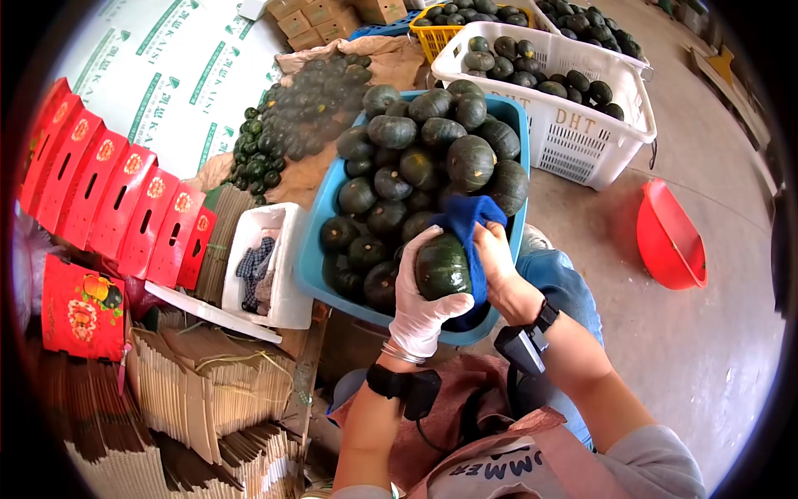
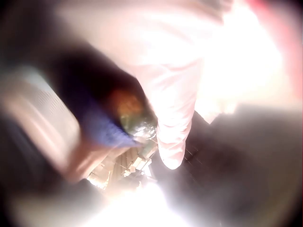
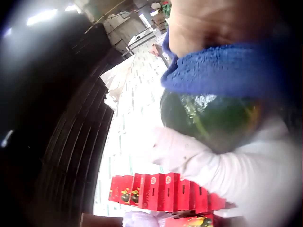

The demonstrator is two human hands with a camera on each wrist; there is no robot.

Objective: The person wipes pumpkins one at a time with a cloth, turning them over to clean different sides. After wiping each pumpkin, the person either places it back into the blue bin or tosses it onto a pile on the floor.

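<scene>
A white-gloved left hand (image 1: 420,308) grips a dark green squash (image 1: 442,266), fingers along its left side and thumb across its lower front. The bare right hand (image 1: 496,258) holds a blue cloth (image 1: 470,220) against the squash's right side. Both are above a blue tub (image 1: 312,249) heaped with dark squashes (image 1: 418,169). In the right wrist view the cloth (image 3: 213,71) lies over the squash (image 3: 203,116), with the gloved hand (image 3: 208,161) beneath. The left wrist view is blurred and overexposed; the gloved hand (image 2: 173,104) and cloth (image 2: 102,123) show beside the squash.
White crates (image 1: 573,137) and a yellow basket (image 1: 432,37) of squashes stand behind. A red basin (image 1: 669,237) lies right, a foam box (image 1: 237,291) left. Red cartons (image 1: 120,195) and stacked cardboard (image 1: 183,391) fill the left side; more squashes lie on brown cloth (image 1: 328,158).
</scene>
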